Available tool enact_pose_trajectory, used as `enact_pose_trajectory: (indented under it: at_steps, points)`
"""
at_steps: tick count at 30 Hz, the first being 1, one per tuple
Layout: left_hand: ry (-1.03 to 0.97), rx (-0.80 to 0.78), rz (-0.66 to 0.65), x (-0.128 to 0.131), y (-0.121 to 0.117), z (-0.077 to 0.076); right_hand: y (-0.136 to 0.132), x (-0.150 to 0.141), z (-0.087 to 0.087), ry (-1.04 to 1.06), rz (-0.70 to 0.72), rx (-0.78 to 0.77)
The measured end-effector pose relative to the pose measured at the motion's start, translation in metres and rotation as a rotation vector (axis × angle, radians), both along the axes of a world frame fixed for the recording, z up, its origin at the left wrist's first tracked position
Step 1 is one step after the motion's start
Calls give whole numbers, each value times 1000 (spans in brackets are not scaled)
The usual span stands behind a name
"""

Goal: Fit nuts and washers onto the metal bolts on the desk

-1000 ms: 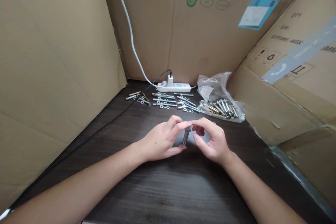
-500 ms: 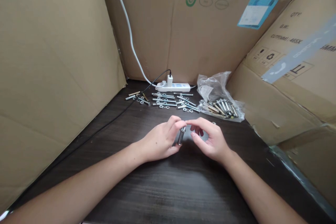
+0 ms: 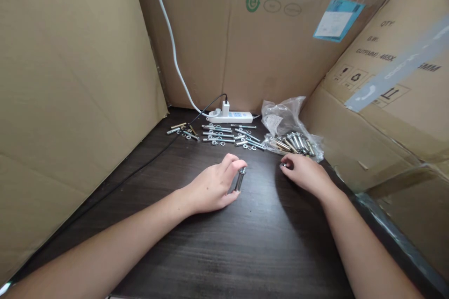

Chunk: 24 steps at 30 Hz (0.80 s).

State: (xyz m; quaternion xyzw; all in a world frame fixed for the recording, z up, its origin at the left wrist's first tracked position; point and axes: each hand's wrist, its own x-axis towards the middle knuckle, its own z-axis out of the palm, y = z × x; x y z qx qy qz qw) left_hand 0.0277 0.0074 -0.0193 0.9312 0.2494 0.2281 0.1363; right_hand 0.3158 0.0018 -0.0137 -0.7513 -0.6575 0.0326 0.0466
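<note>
My left hand (image 3: pixel 213 186) rests on the dark wooden table (image 3: pixel 245 252) and pinches a short silver metal sleeve (image 3: pixel 240 180) upright between thumb and fingers. My right hand (image 3: pixel 304 173) lies further right, near the plastic bag; its fingertips are closed on a small metal piece (image 3: pixel 282 165) on the table that I cannot make out. Behind both hands lie several loose bolts, nuts and washers (image 3: pixel 224 134) in rows.
A clear plastic bag (image 3: pixel 287 124) with several metal anchor bolts (image 3: pixel 294 142) lies at the back right. A white power strip (image 3: pixel 229 116) with a plugged charger and cables sits at the back. Cardboard boxes (image 3: pixel 70 79) wall in the table on three sides.
My right hand has left the sleeve and moved right to a small piece near the bag. My left hand keeps the sleeve and has lowered slightly.
</note>
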Motion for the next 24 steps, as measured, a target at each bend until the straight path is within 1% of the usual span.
enact_pose_trajectory:
  at_steps: [3, 5, 10, 12, 14, 15, 17, 20, 21, 22, 24]
  points:
    - [-9, -17, -3, 0, 0, -1, 2, 0, -3, 36, 40, 49]
    - [-6, -18, -4, 0, 0, -1, 2, -4, -2, 90, 107, 124]
    - [-13, -8, 2, 0, -1, 1, -7, -31, 6, 262, 418, 382]
    - [-27, -5, 0, 1, -1, 1, -12, -43, 10, 311, 505, 437]
    - [-41, -13, -2, 1, -2, 1, -17, -54, 12, 418, 552, 461]
    - [-44, -21, -1, 1, -2, 0, -19, -59, 12, 507, 551, 456]
    - [-44, -33, -3, 1, -2, 0, -20, -67, 8, 780, 495, 379]
    - [-29, -43, -11, 2, -2, 1, -19, -76, -2, 1300, 333, 149]
    - [-25, -45, -15, 2, -2, 1, -19, -79, -5, 1432, 288, 80]
    - [-22, -49, -18, 2, -3, 1, -18, -81, -8, 1526, 256, 27]
    - [-24, -55, -28, 2, -3, 2, -18, -85, -11, 1622, 224, -36]
